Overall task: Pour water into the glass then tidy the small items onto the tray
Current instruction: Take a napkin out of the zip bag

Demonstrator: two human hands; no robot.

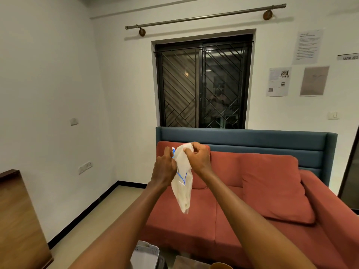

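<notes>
**Both hands up on the zip bag, tray work still waiting below**

Starting at the left: a wooden panel [17,216] stands against the wall, nothing on it that matters to me. Moving in, my left hand [164,168] is raised at chest height, fingers curled tight and pinching the blue zip edge of a clear plastic bag [182,183]. The little slider sits right at my fingertips. Next across, my right hand [199,159] is closed on the bunched top of the same bag, fingers pressed together on the plastic. The bag hangs down between my wrists, limp, with something pale inside; I cannot tell what.

Behind it all is the red sofa [272,191] with its loose cushion [272,187], and the barred window [204,82] above.

Where is the task gear? At the bottom edge I can make out a pale plastic tray or basket [144,255], only its top corner in shot, and further right a tan rounded rim [221,265] that may be a cup. No glass or water that I can pick out.

My read: this is the tidying half, with the bag being sealed or opened, and I cannot say which. Next move calls for working that zip along its track while the right hand keeps the top taut, then tipping my head down to find the tray before lowering anything.
</notes>
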